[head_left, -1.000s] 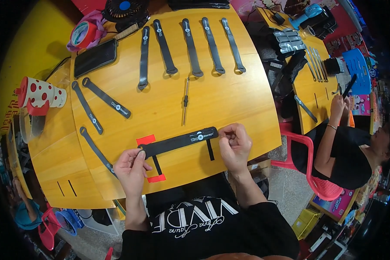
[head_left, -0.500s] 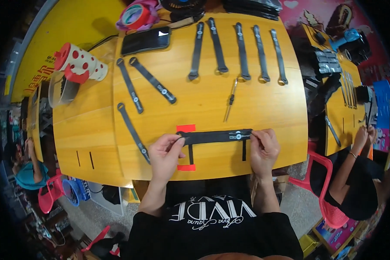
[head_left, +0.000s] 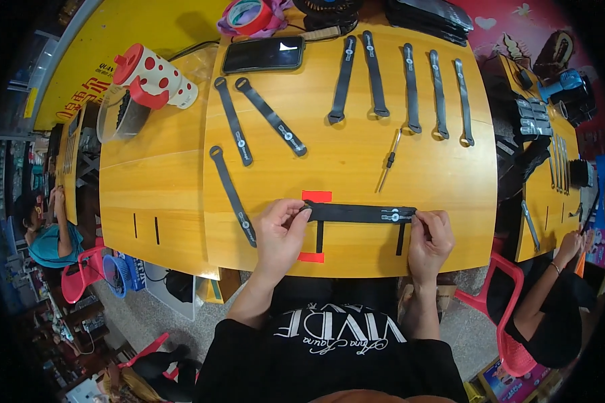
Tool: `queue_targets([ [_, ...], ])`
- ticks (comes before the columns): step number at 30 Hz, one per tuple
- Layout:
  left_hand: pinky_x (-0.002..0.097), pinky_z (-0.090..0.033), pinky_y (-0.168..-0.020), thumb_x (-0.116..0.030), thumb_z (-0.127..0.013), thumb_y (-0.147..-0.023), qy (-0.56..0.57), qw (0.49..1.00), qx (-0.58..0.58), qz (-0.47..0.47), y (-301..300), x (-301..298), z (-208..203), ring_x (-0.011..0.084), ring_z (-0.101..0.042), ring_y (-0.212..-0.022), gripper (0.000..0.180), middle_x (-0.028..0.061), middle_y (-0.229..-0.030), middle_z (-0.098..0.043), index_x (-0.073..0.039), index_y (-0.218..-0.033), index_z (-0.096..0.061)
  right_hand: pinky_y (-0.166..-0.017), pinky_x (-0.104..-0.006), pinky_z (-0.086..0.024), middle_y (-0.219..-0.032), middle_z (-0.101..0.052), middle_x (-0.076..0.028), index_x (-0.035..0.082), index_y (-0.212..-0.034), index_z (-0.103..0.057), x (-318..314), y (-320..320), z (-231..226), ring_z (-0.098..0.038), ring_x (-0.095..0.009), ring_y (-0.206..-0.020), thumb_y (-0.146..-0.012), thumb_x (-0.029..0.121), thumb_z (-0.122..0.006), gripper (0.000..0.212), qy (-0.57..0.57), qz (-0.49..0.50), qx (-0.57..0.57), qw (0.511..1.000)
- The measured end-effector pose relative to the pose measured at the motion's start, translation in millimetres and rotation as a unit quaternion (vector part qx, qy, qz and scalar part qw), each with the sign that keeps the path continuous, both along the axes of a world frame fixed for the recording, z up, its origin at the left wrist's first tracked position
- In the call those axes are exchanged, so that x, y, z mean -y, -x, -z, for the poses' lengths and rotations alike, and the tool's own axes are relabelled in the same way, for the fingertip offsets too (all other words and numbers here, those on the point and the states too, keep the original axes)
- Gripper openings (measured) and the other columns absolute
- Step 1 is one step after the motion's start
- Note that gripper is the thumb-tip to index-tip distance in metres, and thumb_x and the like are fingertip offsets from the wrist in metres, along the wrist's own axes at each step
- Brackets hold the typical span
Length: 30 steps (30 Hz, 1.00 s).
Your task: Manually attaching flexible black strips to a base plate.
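A flat black strap [head_left: 356,212] with a white printed mark near its right end is stretched level above the near part of the yellow table. My left hand [head_left: 280,232] pinches its left end between thumb and fingers. At the other end, my right hand [head_left: 430,243] is closed on the strap's tip. Just beyond and below the left end, red tape pieces [head_left: 316,196] mark the tabletop. Two short black lines [head_left: 400,240] run down from under the strap. To the left of my left hand lies another black strap [head_left: 230,191], its lower end close to my wrist.
Several straps [head_left: 376,77] lie in a row at the far side, with two more at far left. A thin screwdriver-like tool [head_left: 390,161] sits mid-table. Beyond are a phone [head_left: 263,55], a dotted cup [head_left: 158,79] and a tape roll [head_left: 247,17]. A person's hand [head_left: 570,245] works at right.
The whole view has shifted, so the table and strap appear further right. Both hands keep their hold on the strap, which stays stretched between them.
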State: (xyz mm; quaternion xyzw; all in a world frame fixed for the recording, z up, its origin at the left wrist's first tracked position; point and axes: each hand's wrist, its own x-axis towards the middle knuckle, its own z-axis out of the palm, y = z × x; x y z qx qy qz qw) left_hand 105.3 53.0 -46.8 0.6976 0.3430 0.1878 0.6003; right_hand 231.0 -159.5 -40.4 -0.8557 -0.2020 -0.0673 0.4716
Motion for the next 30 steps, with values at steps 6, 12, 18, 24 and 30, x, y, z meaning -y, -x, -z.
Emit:
queue_targets([
  [6, 0.0176, -0.041, -0.048, 0.004, -0.065, -0.086, -0.056, 0.998, -0.014, -0.002, -0.3, 2.4, 5.4, 0.0031, -0.055, -0.06, 0.013, 0.0027, -0.08, -0.063, 0.004, -0.098, -0.061, -0.053, -0.0277, -0.04, -0.073, -0.055, -0.012, -0.005, -0.084, -0.063, -1.3, -0.4, 0.8, -0.053, -0.019, -0.061, -0.078, -0.012, -0.064, 0.009, 0.0, 0.006, 0.013, 1.0],
  [12, 0.0207, -0.043, -0.054, 0.004, -0.066, -0.084, -0.063, 0.998, -0.018, -0.012, -1.2, 3.8, 2.4, 0.0076, -0.057, -0.063, 0.013, 0.0059, -0.079, -0.063, 0.004, -0.097, -0.062, -0.053, -0.0271, -0.04, -0.073, -0.055, -0.012, -0.005, -0.084, -0.063, -1.1, -1.0, 0.7, -0.053, -0.019, -0.06, -0.078, -0.012, -0.064, 0.009, 0.001, -0.002, 0.025, 1.0],
  [18, 0.0285, -0.049, -0.06, 0.003, -0.068, -0.082, -0.156, 0.987, -0.019, -0.01, -3.2, 6.7, 0.5, 0.0201, -0.062, -0.066, 0.011, 0.0133, -0.08, -0.063, 0.004, -0.092, -0.062, -0.052, -0.0273, -0.039, -0.071, -0.054, -0.011, -0.005, -0.084, -0.063, -0.4, -1.5, 1.1, -0.052, -0.019, -0.059, -0.078, -0.012, -0.065, 0.009, 0.014, -0.002, 0.023, 1.0],
  [24, 0.0329, -0.047, -0.058, 0.003, -0.067, -0.081, -0.205, 0.978, -0.024, -0.001, -8.3, 8.7, -6.7, 0.0252, -0.061, -0.065, 0.008, 0.0141, -0.077, -0.06, 0.003, -0.086, -0.061, -0.052, -0.0282, -0.039, -0.07, -0.054, -0.011, -0.004, -0.082, -0.063, 0.3, -2.1, -0.1, -0.053, -0.019, -0.058, -0.077, -0.012, -0.063, 0.009, 0.01, 0.003, 0.019, 1.0],
  [30, 0.0329, -0.047, -0.058, 0.004, -0.066, -0.08, -0.238, 0.97, -0.035, 0.021, -5.6, 4.7, -10.0, 0.0251, -0.059, -0.066, 0.007, 0.0137, -0.078, -0.058, 0.003, -0.085, -0.06, -0.056, -0.028, -0.041, -0.07, -0.055, -0.011, -0.004, -0.081, -0.064, -0.3, 0.6, 1.9, -0.055, -0.019, -0.062, -0.077, -0.011, -0.065, 0.008, 0.014, 0.005, 0.027, 1.0],
])
